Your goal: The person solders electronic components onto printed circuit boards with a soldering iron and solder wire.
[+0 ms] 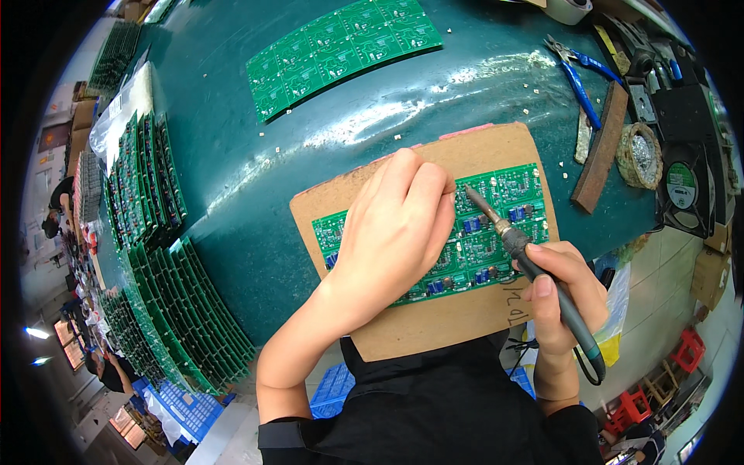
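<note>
A green circuit board panel (496, 246) with blue and dark parts lies on a brown board (418, 335) at the table's near edge. My right hand (566, 291) grips a soldering iron (527, 260) by its dark handle. The iron's tip points down at the panel's upper part, close to my left fingertips. Over the middle of the panel, my left hand (399, 225) is closed in a pinch. Whatever those fingers hold is hidden, and the hand covers part of the panel.
Another green panel (345, 54) lies farther back on the green table (240, 225). Stacked boards (182, 310) stand at the left. At the right are blue-handled cutters (577, 81), a rusty metal bar (601, 147), a round holder (639, 155) and a black fan (683, 186). Small white pieces are scattered about.
</note>
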Available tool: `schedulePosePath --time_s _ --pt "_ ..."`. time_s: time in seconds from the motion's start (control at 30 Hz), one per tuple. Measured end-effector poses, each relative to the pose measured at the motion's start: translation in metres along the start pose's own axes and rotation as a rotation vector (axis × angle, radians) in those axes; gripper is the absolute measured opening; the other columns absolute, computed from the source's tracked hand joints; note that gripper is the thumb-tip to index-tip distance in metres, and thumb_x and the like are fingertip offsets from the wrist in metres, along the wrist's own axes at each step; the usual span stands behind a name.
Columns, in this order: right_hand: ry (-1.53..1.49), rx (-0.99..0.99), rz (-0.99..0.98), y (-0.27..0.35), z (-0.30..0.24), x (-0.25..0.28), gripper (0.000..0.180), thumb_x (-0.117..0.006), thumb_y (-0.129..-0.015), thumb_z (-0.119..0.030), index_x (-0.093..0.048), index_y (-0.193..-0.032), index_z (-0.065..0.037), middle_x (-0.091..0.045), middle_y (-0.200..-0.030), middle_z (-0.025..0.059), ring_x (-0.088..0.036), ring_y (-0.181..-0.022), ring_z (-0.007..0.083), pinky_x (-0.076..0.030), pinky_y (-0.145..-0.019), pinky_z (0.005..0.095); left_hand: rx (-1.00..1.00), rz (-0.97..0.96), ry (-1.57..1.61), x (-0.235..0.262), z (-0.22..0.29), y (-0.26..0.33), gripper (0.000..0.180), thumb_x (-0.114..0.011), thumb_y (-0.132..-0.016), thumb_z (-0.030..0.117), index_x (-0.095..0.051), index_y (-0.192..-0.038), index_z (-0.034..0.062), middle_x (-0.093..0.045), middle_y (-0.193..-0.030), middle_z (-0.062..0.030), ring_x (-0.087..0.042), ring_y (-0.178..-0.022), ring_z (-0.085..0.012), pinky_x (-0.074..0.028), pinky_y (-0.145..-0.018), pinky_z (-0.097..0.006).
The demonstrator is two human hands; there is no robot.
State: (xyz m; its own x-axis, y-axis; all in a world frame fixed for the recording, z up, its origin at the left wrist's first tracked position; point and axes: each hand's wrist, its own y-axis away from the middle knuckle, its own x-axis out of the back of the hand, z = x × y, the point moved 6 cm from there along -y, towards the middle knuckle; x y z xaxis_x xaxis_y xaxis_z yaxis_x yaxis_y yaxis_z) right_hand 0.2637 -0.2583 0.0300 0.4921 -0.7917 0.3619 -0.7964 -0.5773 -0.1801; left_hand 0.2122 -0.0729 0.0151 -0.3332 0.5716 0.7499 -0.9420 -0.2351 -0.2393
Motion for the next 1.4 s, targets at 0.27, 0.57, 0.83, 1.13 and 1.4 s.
schedulePosePath --time_s 0.27,0.57,0.83,1.13,1.4 --pt "0.015 0.060 -0.044 -0.004 -0.002 0.002 0.020 -0.063 -0.083 -0.004 -0.065 -0.101 0.004 -0.066 -0.085 0.0189 -0.065 -0.074 0.0275 -0.053 -0.068 0.0342 -0.029 -0.017 -0.132 -0.002 0.013 -0.002 0.013 -0.069 -0.076 0.002 -0.063 -0.087 0.0057 -0.054 -0.082 -0.0073 -0.058 -0.072 -0.0252 -0.048 -0.061 -0.036" --pt "-0.081 0.012 0.103 -0.001 0.008 0.030 0.022 -0.060 -0.085 -0.009 -0.065 -0.101 0.005 -0.064 -0.083 0.0177 -0.062 -0.071 0.0235 -0.050 -0.064 0.0310 0.032 -0.072 -0.139 0.004 0.018 -0.001 0.014 -0.069 -0.077 0.002 -0.067 -0.090 0.0065 -0.054 -0.081 -0.0057 -0.057 -0.067 -0.0218 -0.047 -0.059 -0.034" --pt "-0.075 0.033 -0.060 -0.010 0.004 0.012 0.022 -0.062 -0.081 0.001 -0.066 -0.102 0.005 -0.065 -0.084 0.0171 -0.064 -0.074 0.0261 -0.052 -0.069 0.0328 0.086 0.003 -0.045 0.001 0.006 -0.004 0.015 -0.066 -0.081 -0.002 -0.059 -0.093 0.0030 -0.053 -0.081 -0.0081 -0.058 -0.069 -0.0187 -0.048 -0.061 -0.031" --pt "-0.061 0.084 -0.051 -0.013 0.003 0.013 0.021 -0.062 -0.081 -0.001 -0.066 -0.101 0.005 -0.065 -0.084 0.0173 -0.064 -0.073 0.0267 -0.052 -0.068 0.0337 0.179 -0.048 -0.010 -0.001 0.005 -0.008 0.010 -0.063 -0.084 0.005 -0.055 -0.090 0.0052 -0.052 -0.084 -0.0121 -0.059 -0.070 -0.0329 -0.048 -0.059 -0.043" --pt "-0.035 0.013 0.186 -0.001 0.018 0.047 0.021 -0.060 -0.081 -0.009 -0.065 -0.095 0.007 -0.065 -0.081 0.0175 -0.062 -0.072 0.0251 -0.050 -0.065 0.0318 0.104 -0.029 0.100 -0.013 0.028 -0.019 0.015 -0.065 -0.083 -0.001 -0.055 -0.093 0.0025 -0.057 -0.087 -0.0088 -0.058 -0.074 -0.0231 -0.049 -0.062 -0.034"
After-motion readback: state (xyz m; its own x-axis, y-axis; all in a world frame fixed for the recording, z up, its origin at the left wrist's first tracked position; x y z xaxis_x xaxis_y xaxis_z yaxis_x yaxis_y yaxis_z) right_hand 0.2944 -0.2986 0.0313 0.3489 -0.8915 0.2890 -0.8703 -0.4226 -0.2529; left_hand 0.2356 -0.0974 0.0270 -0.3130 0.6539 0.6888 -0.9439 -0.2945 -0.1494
